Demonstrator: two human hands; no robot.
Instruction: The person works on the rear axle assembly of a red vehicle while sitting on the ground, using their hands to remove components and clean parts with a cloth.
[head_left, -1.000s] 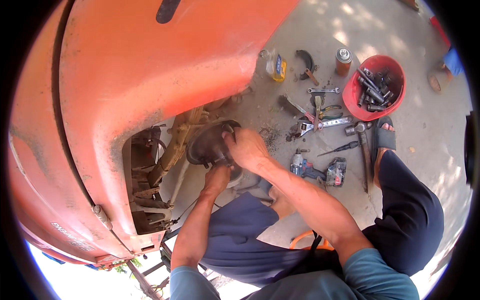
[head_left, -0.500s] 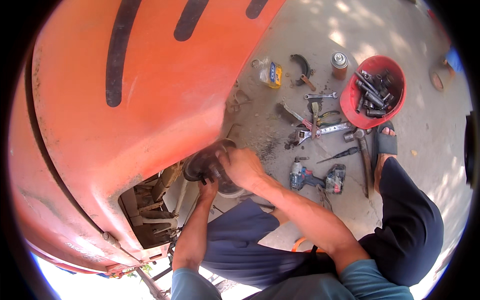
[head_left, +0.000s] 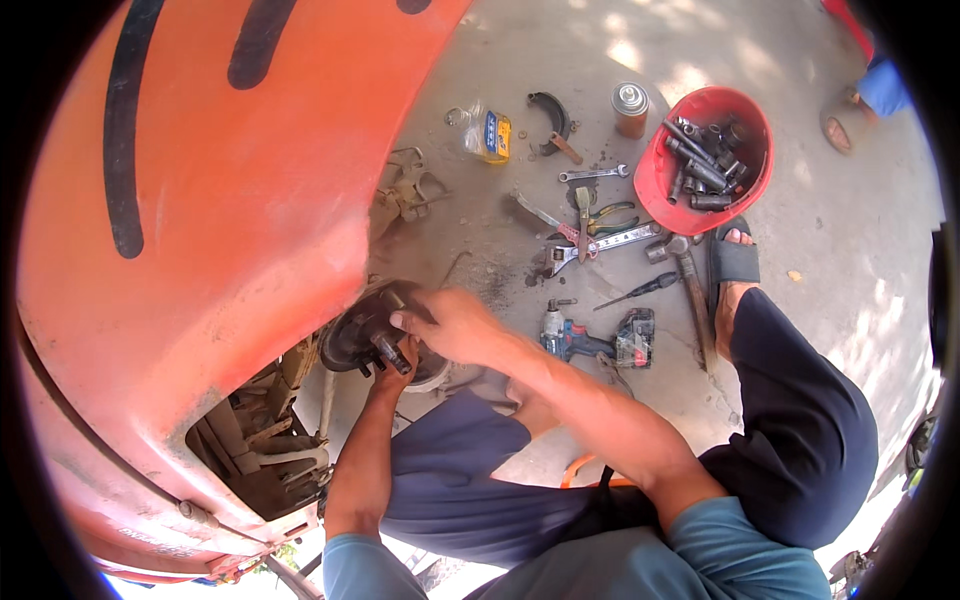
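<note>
A dark, greasy wheel hub point(head_left: 352, 335) with stubby studs sits tilted under the edge of the orange vehicle body. My left hand point(head_left: 397, 372) grips it from below, near a dark cylindrical part sticking out of its face; most of those fingers are hidden. From the right, my right hand point(head_left: 455, 325) is closed at the hub's upper right edge, its thumb on the face and its other fingers out of sight behind. Below the hub shows part of a pale round rim point(head_left: 432, 372).
Orange bodywork point(head_left: 230, 220) fills the left side. On the concrete lie a cordless impact driver point(head_left: 585, 342), hammer point(head_left: 692, 290), screwdriver point(head_left: 640, 290), adjustable wrench point(head_left: 610, 243), pliers point(head_left: 610, 222) and spray can point(head_left: 630, 110). A red helmet point(head_left: 655, 185) holds sockets. Another person's foot point(head_left: 840, 130) shows far right.
The whole view has swung, so the scene sits further left. More of the hub's studded face shows, with the cylindrical part in plain sight. Both hands remain at the hub.
</note>
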